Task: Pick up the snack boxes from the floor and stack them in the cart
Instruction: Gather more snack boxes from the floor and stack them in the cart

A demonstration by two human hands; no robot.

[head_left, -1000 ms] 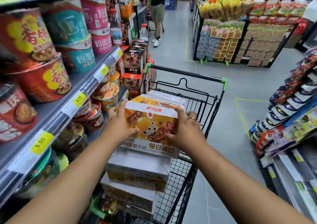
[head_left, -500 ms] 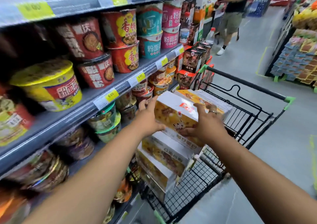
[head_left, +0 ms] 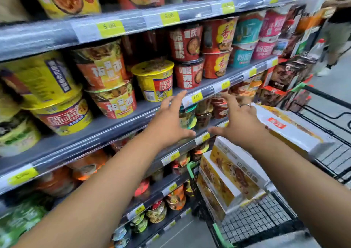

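- Hovering empty, the left grip and right grip are showing spread fingers.
- Snack boxes are sitting stacked in the cart.
- Looking like light, stiff cardboard, they are probably inviting holds on opposite ends.

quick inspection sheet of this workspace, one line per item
surface: wire cart, mesh floor partly bare
job's things: snack boxes stacked in the cart, top box lying across them; none seen on the floor
clutter: nothing seen
hands: left hand and right hand open, fingers spread, holding nothing
cables: nothing seen
surroundings: shelves of noodle cups on the left; another person far right
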